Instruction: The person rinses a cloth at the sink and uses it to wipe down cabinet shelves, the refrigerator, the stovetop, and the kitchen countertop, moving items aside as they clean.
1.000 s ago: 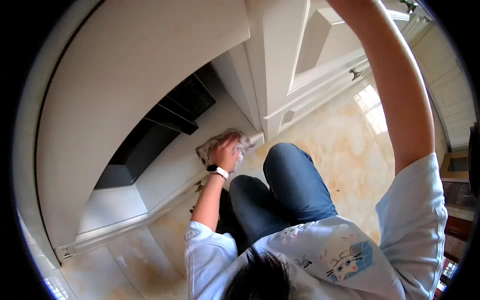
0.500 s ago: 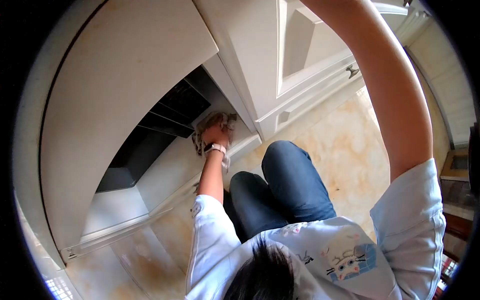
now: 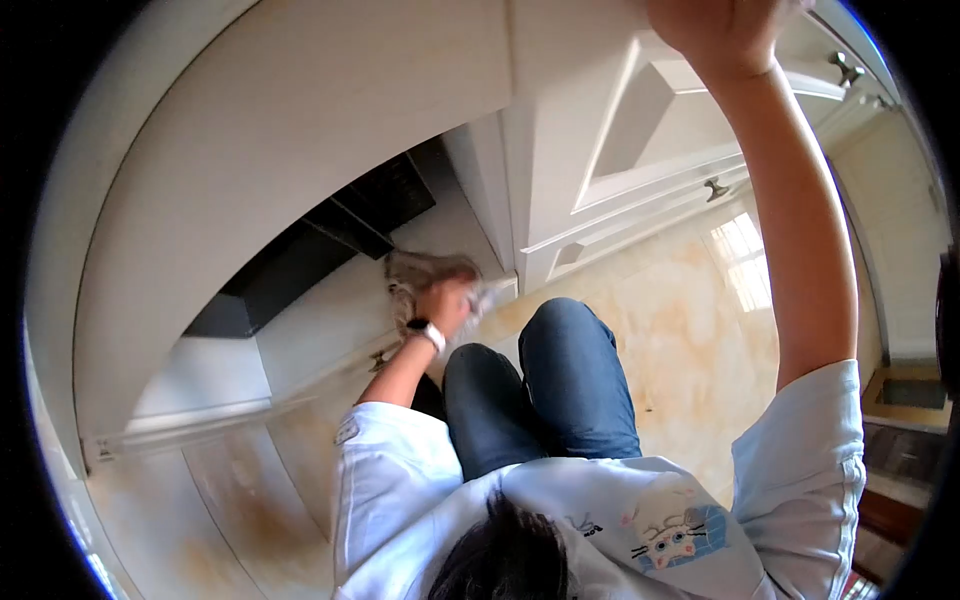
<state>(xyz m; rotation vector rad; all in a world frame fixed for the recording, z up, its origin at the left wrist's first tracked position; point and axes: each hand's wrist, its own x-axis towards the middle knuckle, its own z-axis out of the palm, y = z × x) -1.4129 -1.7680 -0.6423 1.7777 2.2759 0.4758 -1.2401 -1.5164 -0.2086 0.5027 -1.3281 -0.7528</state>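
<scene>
My left hand (image 3: 447,306), with a watch on its wrist, is closed on a crumpled grey-brown cloth (image 3: 415,270). Hand and cloth are at the front edge of a white cabinet shelf (image 3: 320,310), slightly blurred by motion. Behind them, inside the opening, sits a dark boxy unit (image 3: 300,265). My right hand (image 3: 722,30) is raised to the top edge of the view, near the white cabinet front. The frame cuts off its fingers, so its grip is hidden.
White panelled cabinet doors (image 3: 640,120) with small metal knobs (image 3: 716,189) run along the right. A smooth white panel (image 3: 250,140) overhangs the opening. My bent knees (image 3: 570,350) are close to the cabinet, above a glossy marbled floor (image 3: 690,330).
My left hand has drawn the cloth toward the shelf's front edge. The view has shifted, and my right hand now shows at the top where only the forearm was visible.
</scene>
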